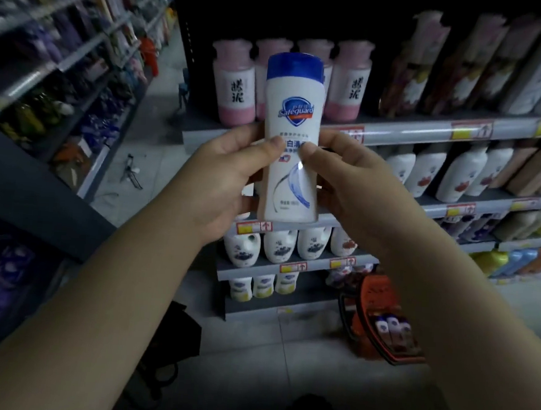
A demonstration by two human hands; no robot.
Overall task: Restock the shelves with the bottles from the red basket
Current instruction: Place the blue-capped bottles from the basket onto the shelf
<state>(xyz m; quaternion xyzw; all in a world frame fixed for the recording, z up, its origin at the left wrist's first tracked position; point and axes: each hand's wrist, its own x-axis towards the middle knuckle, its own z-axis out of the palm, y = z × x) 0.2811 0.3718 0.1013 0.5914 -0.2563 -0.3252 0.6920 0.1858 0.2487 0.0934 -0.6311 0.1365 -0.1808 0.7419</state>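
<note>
Pink bottles (236, 84) stand on a grey shelf (412, 131), and the red basket (375, 295) sits on the floor (254, 331).

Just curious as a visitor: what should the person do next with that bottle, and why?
Probably reach the white bottle forward onto a shelf: left hand and right hand grip it upright, well clear of the red basket.

Shop aisle: stocked shelves (428, 129), price tags (471, 130).

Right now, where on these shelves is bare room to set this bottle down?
The bottom shelf looks bare right of the three small white bottles, toward the red basket. A narrow strip lies left of the pink bottles. Other rows stand packed.
</note>
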